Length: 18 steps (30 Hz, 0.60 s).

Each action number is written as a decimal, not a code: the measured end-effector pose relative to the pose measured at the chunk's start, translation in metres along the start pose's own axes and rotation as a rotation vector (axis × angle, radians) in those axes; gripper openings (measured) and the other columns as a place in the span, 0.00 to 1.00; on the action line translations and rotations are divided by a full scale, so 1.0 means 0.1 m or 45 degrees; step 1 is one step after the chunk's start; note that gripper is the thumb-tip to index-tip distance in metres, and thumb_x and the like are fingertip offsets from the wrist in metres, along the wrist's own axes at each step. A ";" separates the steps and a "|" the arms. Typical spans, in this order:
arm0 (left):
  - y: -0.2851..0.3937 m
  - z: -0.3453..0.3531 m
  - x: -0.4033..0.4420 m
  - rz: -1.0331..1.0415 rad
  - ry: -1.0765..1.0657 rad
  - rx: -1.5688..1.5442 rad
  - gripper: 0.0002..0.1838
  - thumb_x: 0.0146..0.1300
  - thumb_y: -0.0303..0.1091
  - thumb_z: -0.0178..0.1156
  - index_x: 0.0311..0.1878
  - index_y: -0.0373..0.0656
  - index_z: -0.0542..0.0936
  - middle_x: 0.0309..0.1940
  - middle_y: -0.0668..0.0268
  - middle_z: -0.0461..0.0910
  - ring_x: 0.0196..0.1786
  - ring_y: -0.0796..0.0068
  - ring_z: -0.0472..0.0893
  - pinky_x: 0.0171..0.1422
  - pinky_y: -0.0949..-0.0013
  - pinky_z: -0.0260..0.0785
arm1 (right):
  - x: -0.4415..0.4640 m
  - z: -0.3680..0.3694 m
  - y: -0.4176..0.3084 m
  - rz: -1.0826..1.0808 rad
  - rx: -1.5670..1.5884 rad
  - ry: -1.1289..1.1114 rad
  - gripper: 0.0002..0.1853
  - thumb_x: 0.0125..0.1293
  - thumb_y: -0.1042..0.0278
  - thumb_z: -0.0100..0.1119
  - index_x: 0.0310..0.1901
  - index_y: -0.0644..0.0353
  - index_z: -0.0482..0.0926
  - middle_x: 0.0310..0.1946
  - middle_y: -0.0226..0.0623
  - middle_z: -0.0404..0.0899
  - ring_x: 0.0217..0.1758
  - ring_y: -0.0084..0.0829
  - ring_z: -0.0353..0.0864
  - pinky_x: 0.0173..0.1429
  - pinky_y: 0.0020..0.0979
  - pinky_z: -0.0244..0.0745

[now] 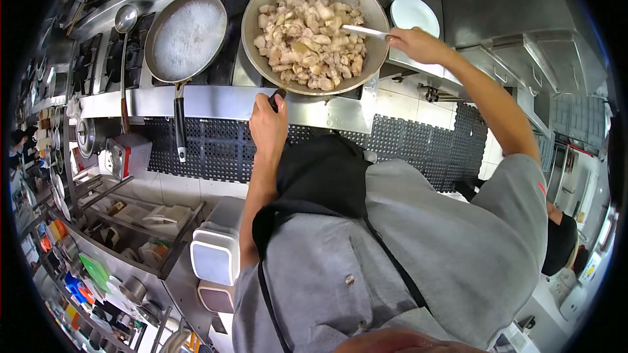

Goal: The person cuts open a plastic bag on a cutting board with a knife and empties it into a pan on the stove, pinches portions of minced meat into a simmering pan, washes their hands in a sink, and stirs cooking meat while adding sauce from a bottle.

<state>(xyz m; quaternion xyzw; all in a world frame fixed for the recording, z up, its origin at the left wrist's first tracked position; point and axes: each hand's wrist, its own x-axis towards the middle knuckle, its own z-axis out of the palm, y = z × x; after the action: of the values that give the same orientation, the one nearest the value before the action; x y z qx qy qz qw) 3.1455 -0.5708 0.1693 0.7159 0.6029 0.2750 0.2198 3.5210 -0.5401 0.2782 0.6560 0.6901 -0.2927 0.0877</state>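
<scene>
A large wide pan (249,16) full of chunks of pale cooked meat (314,42) sits on the stove in front of me. My left hand (267,124) is closed round the pan's black handle (277,98) at its near side. From the right, my right hand (418,45) reaches over the pan's rim, gripping a flat white spatula (366,31). The spatula's far end rests among the meat chunks, so its tip is partly hidden.
Left of the big pan, a frying pan (186,39) holds foamy whitish liquid, its handle (180,124) jutting over the stove edge. Farther left lies a long ladle (125,19). A white plate (415,16) stands at right. Another person (561,242) is behind on the right.
</scene>
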 end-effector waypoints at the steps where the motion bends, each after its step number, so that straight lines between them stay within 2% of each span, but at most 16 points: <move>1: 0.00 0.00 -0.01 -0.005 0.000 0.001 0.13 0.64 0.35 0.60 0.35 0.35 0.69 0.27 0.45 0.78 0.28 0.42 0.79 0.33 0.48 0.71 | -0.10 -0.08 -0.05 -0.003 0.000 -0.004 0.17 0.73 0.54 0.45 0.52 0.57 0.74 0.39 0.54 0.80 0.47 0.52 0.80 0.51 0.48 0.73; 3: 0.00 -0.01 0.00 0.014 0.010 0.000 0.14 0.64 0.37 0.60 0.35 0.35 0.69 0.27 0.45 0.78 0.28 0.42 0.79 0.33 0.48 0.71 | -0.30 -0.29 -0.19 0.095 -0.367 0.123 0.17 0.74 0.53 0.44 0.53 0.54 0.73 0.38 0.51 0.81 0.44 0.51 0.81 0.48 0.48 0.75; 4: 0.00 -0.02 0.00 0.016 0.009 0.002 0.14 0.64 0.37 0.60 0.35 0.35 0.69 0.27 0.45 0.78 0.28 0.42 0.79 0.33 0.48 0.71 | -0.35 -0.40 -0.27 0.095 -0.365 0.124 0.17 0.74 0.53 0.44 0.53 0.54 0.73 0.38 0.51 0.81 0.44 0.51 0.81 0.48 0.48 0.75; 6: 0.02 -0.02 0.00 -0.026 -0.020 0.037 0.15 0.64 0.38 0.60 0.35 0.36 0.69 0.27 0.45 0.78 0.29 0.42 0.79 0.33 0.47 0.70 | -0.41 -0.56 -0.39 0.206 -0.683 0.230 0.16 0.74 0.52 0.44 0.54 0.52 0.73 0.37 0.48 0.82 0.41 0.49 0.83 0.46 0.48 0.76; 9: 0.00 -0.02 0.00 -0.016 -0.017 0.049 0.16 0.65 0.39 0.60 0.35 0.36 0.69 0.27 0.45 0.78 0.28 0.41 0.79 0.33 0.47 0.70 | -0.35 -0.65 -0.39 0.156 -0.894 0.391 0.15 0.74 0.53 0.45 0.53 0.50 0.73 0.35 0.44 0.82 0.40 0.46 0.84 0.46 0.48 0.77; 10: 0.01 -0.03 0.00 -0.008 -0.020 0.050 0.16 0.65 0.39 0.60 0.35 0.36 0.69 0.27 0.45 0.78 0.28 0.41 0.79 0.33 0.47 0.70 | -0.26 -0.64 -0.30 0.065 -0.984 0.479 0.14 0.74 0.54 0.45 0.52 0.51 0.73 0.34 0.41 0.83 0.38 0.44 0.84 0.40 0.45 0.79; 11: 0.04 -0.05 0.00 -0.016 -0.029 0.053 0.16 0.65 0.40 0.60 0.35 0.36 0.69 0.26 0.45 0.78 0.28 0.41 0.79 0.33 0.46 0.70 | -0.18 -0.63 -0.24 0.074 -0.981 0.482 0.14 0.74 0.54 0.45 0.52 0.51 0.73 0.34 0.41 0.83 0.38 0.44 0.84 0.40 0.45 0.79; 14: 0.07 -0.08 0.00 -0.039 -0.048 0.055 0.16 0.66 0.41 0.59 0.36 0.36 0.69 0.25 0.45 0.79 0.28 0.40 0.79 0.33 0.47 0.70 | 0.08 -0.53 -0.06 0.044 -0.990 0.556 0.10 0.70 0.61 0.50 0.48 0.55 0.74 0.29 0.38 0.83 0.31 0.43 0.85 0.30 0.38 0.81; 17: 0.05 -0.04 -0.01 -0.074 -0.055 -0.006 0.16 0.67 0.41 0.59 0.36 0.36 0.70 0.22 0.45 0.79 0.27 0.40 0.80 0.32 0.47 0.69 | 0.01 -0.23 0.31 0.023 -1.078 0.624 0.09 0.68 0.64 0.51 0.46 0.57 0.74 0.28 0.40 0.82 0.33 0.44 0.85 0.32 0.40 0.81; 18: 0.04 -0.03 -0.01 -0.094 -0.051 -0.055 0.15 0.67 0.40 0.59 0.36 0.36 0.70 0.22 0.45 0.78 0.27 0.40 0.80 0.32 0.47 0.69 | -0.11 -0.13 0.30 0.170 -0.890 0.463 0.10 0.67 0.66 0.51 0.46 0.59 0.75 0.31 0.41 0.82 0.35 0.45 0.85 0.35 0.43 0.82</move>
<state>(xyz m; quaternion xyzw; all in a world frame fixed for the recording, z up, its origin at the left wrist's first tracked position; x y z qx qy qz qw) 3.1463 -0.5724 0.1741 0.6937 0.6184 0.2651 0.2572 3.5545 -0.5436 0.2860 0.6713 0.7082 0.0869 0.2008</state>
